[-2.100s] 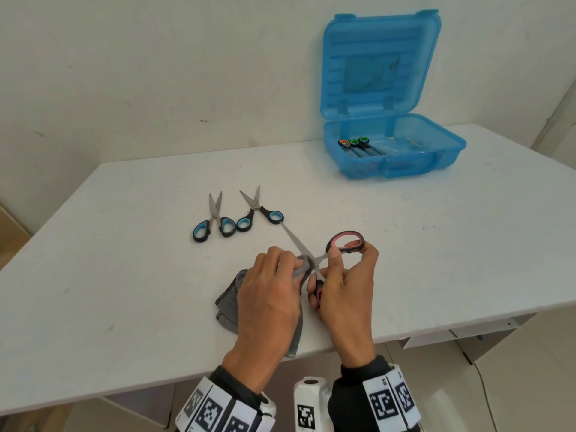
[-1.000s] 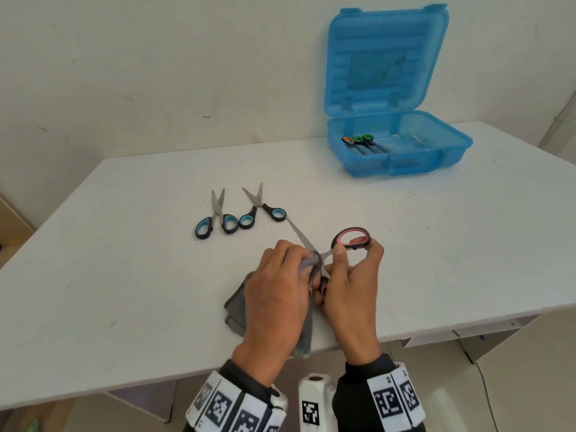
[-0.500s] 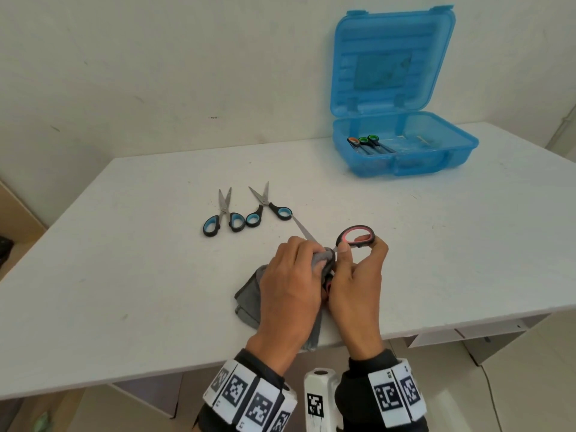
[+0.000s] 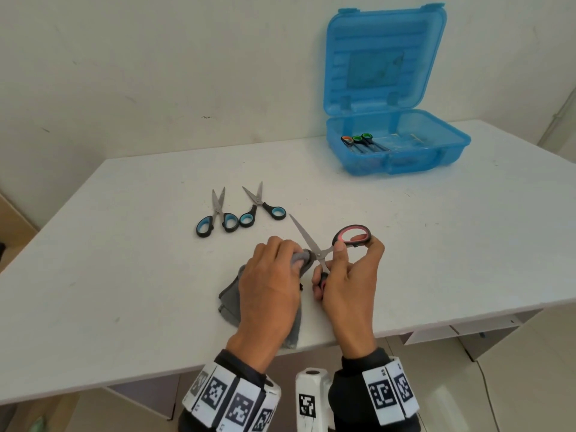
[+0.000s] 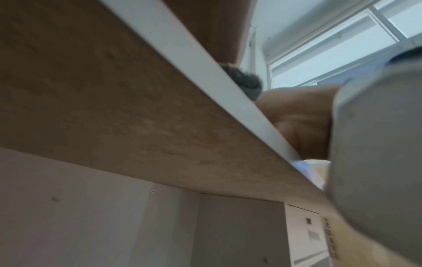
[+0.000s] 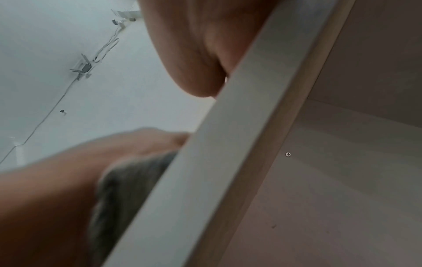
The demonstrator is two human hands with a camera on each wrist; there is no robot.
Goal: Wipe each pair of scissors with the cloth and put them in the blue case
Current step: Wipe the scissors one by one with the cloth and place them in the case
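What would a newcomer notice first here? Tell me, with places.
First, the two hands at the table's near edge: the right hand holds the opened red-handled scissors while the left hand pinches the grey cloth around a blade. Next, the blue case standing open at the far right, with scissor handles inside. Between them, two blue-handled scissors lie side by side.

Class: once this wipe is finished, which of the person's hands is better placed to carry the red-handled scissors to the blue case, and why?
Probably the right hand: it already grips the red-handled scissors and is nearer the blue case. The left hand holds the cloth.
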